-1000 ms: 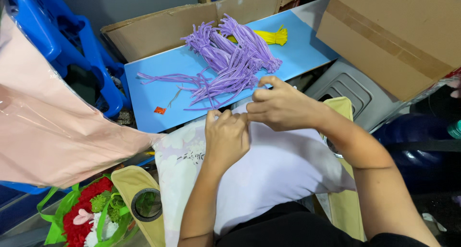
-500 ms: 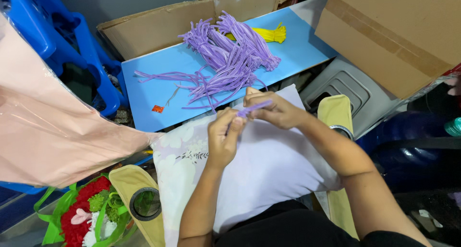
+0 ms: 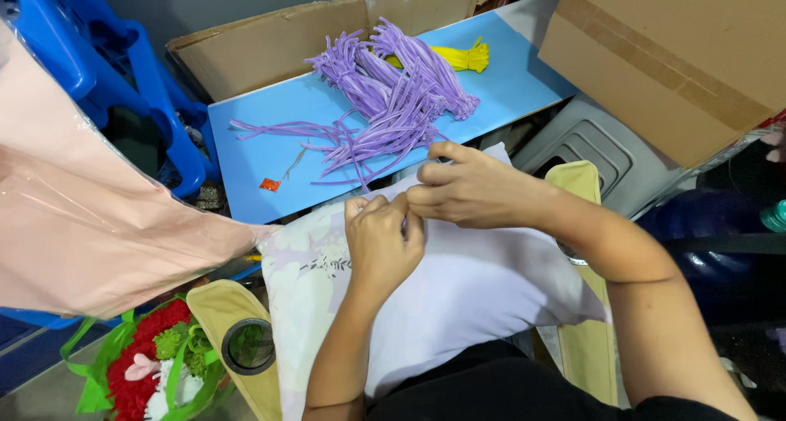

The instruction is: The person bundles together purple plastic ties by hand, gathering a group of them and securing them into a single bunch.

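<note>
My left hand (image 3: pixel 381 241) and my right hand (image 3: pixel 467 193) meet fingertip to fingertip above a white pillow (image 3: pixel 467 306) on my lap. Both pinch a short purple pipe cleaner, which the fingers now almost hide. Just beyond the hands, a loose pile of purple pipe cleaners (image 3: pixel 393 101) spreads over a blue board (image 3: pixel 262 134). A small bundle of yellow pipe cleaners (image 3: pixel 465 58) lies behind the pile. A tiny red scrap (image 3: pixel 268 184) sits on the board's near left.
An open cardboard box (image 3: pixel 262 44) stands behind the board, a larger one (image 3: pixel 679 52) at the right. A pink plastic bag (image 3: pixel 90 216) and blue plastic furniture (image 3: pixel 155 77) fill the left. A red bouquet (image 3: pixel 155 355) and tan cup-holder armrest (image 3: pixel 217 306) lie lower left; a grey stool (image 3: pixel 589 147) is right.
My right hand pulled back from the pile with a purple pipe cleaner. Both hands have closed in on it, so the stem seen half a second ago is now mostly covered.
</note>
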